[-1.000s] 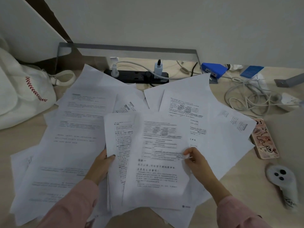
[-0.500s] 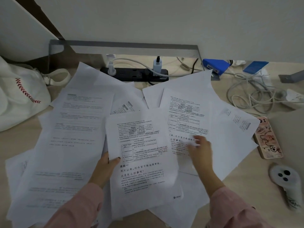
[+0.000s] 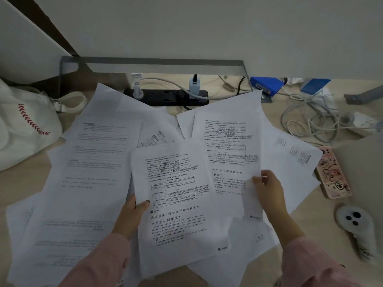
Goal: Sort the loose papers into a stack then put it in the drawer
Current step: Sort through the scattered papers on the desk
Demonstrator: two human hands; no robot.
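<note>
At desk centre, stack (image 3: 178, 195) is gripped by left hand (image 3: 132, 214): thumb on top of the stack's left edge, fingers hidden underneath. The grip sits about halfway down that edge, so most of the stack lies right of the hand. Its top sheet is printed, with tables above and a bold heading below.

Right hand (image 3: 269, 189) pinches the lower right edge of next sheet (image 3: 228, 146), and the paper curls up at the grip. That sheet lies just right of the stack, and the stack's top sheet overlaps its left margin.

Delta vs 0.5 s ago: the right hand was reaching onto that sheet with fingers laid on it; now it has the edge pinched and raised. 1.0 s ago it was at the top sheet's right edge over the stack. Left-hand grip is unchanged across all three.

Loose papers (image 3: 89, 162) fan out left of the stack, with more behind and right, overlapping, all on desk (image 3: 310, 214). Phone (image 3: 333, 172) in a pink case touches the right-most sheet's corner. White controller (image 3: 356, 222) lies near it, toward the person. At the back are power strip (image 3: 165, 96), blue stapler (image 3: 267, 84) and tangled cables (image 3: 310, 121). White bag (image 3: 24, 125) sits far left.
</note>
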